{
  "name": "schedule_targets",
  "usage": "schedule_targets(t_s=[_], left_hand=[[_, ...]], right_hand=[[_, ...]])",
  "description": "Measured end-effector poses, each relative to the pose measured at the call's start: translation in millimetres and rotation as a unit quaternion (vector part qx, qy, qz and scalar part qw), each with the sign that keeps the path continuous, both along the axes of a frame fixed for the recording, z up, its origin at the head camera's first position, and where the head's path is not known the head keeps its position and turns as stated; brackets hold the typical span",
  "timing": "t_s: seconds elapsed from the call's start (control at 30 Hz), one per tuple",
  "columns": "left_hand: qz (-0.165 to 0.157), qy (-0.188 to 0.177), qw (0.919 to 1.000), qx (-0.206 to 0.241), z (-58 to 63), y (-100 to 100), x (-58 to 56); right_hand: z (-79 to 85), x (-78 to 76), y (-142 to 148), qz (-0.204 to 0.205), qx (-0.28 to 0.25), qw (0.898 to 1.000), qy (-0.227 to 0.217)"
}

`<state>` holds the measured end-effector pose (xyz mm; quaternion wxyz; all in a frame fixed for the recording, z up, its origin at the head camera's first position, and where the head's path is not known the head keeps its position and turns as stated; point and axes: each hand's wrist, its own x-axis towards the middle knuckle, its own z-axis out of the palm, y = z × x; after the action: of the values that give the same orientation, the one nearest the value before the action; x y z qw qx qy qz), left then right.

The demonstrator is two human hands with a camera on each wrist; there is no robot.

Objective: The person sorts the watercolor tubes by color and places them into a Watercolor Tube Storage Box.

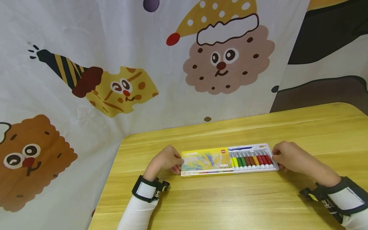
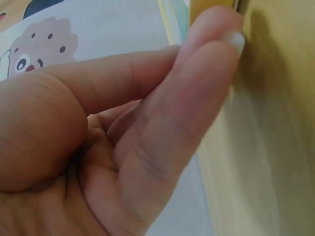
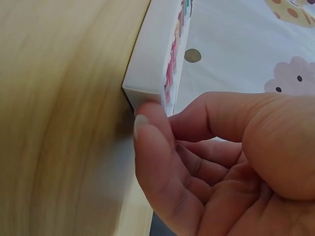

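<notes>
A yellow paint box sleeve [image 1: 204, 160] lies on the table, with its white inner tray [image 1: 256, 171] pulled partway out to the right. A row of paint tubes [image 1: 249, 160] in yellow, green, brown, orange and red shows in the tray, and a paintbrush [image 1: 247, 148] lies along its back. My left hand [image 1: 166, 159] pinches the sleeve's left end between thumb and fingers. At the opposite end, my right hand [image 1: 291, 156] pinches the tray's short side; the right wrist view shows its fingertips at the white end wall [image 3: 142, 96].
The wooden table [image 1: 201, 204] extends in front of the box and off to the right. Behind its back edge hangs a white cloth [image 1: 166, 105] printed with cartoon biscuits and cheese. Each wrist wears a black strap [image 1: 146, 189] with a small camera mount.
</notes>
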<state>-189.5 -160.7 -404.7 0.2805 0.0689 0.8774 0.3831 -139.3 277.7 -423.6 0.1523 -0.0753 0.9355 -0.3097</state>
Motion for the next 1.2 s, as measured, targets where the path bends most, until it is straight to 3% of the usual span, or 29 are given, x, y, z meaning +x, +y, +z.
schedule_targets(t_s=[0.77, 1.1, 1.2], left_hand=[[-0.051, 0.018, 0.9985, -0.001, -1.6, 13, 4.8], [-0.109, 0.036, 0.9934, -0.009, -1.5, 14, 6.9], [-0.113, 0.045, 0.9925, -0.017, -1.0, 15, 7.8]], right_hand=[[-0.1, -0.6, -5, 0.007, -0.005, 1.0, 0.008], [-1.9, 0.7, -9, 0.009, -0.009, 1.0, 0.017], [-2.6, 2.2, -10, 0.012, -0.015, 1.0, 0.02]])
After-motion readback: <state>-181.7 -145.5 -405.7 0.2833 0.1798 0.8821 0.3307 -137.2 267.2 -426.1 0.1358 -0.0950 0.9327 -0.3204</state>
